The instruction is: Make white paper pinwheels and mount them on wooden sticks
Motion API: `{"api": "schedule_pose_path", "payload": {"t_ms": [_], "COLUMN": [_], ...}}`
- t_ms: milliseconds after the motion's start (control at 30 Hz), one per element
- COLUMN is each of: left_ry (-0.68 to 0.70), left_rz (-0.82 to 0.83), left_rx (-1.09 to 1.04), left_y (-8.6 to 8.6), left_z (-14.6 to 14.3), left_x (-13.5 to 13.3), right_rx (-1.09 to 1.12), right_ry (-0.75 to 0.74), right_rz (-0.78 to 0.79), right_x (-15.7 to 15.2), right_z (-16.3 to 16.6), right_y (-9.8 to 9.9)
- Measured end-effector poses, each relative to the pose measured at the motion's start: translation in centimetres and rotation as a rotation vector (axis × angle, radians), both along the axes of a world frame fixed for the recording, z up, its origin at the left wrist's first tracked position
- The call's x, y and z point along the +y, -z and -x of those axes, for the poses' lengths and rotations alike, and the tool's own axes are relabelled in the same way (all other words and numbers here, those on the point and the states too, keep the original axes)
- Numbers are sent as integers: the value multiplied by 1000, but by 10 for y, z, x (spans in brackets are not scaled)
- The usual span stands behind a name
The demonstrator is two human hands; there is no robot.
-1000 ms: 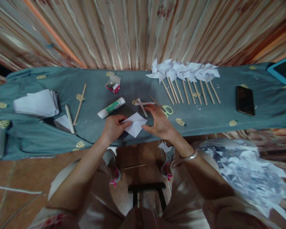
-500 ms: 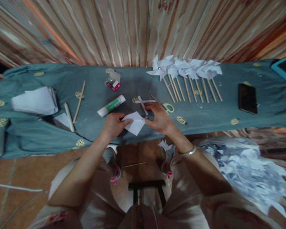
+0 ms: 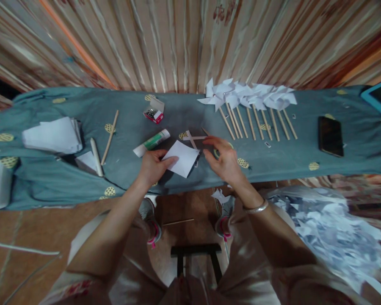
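Note:
My left hand pinches a white paper square by its left corner, the sheet lifted a little off the blue-grey cloth. My right hand hovers just right of the paper with fingers curled and spread, and covers most of the yellow-handled scissors. Two crossed white paper strips lie just beyond the hands. A glue stick rests left of them.
A row of finished white paper pinwheels on wooden sticks lies at the back right. A black phone, a small red box of pins, a paper stack and loose sticks sit on the cloth. Paper scraps fill a bag at right.
The folded paper has opened out into a flat square held by my left hand. My right hand has let go of it and moved right, over the scissors.

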State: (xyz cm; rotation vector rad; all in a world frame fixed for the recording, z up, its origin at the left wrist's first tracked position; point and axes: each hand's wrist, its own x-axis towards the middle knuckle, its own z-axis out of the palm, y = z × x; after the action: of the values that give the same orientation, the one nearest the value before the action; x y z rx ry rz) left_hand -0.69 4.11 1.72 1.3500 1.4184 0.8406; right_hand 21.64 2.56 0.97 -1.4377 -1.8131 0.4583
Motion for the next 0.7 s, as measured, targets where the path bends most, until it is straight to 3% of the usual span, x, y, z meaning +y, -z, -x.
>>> {"api": "schedule_pose_path", "payload": {"t_ms": [133,300,533,700], "left_ry": [11,39,20,-83], "left_rz": [69,77,90,117], "left_rx": [-127,-167,-200,-283], "left_y": [0,0,-6,-12], "left_z": [-7,-12,-8,-4], "left_x": [-3,-3,4,11], "right_rx": [147,263,552,671], "right_ry": [-59,-161,-93,-53], "right_rz": [133,360,467,471], "right_x": [-1,4,11,15], "right_z": [3,5,-7,-13], "right_y": [-5,1,3,-3]}}
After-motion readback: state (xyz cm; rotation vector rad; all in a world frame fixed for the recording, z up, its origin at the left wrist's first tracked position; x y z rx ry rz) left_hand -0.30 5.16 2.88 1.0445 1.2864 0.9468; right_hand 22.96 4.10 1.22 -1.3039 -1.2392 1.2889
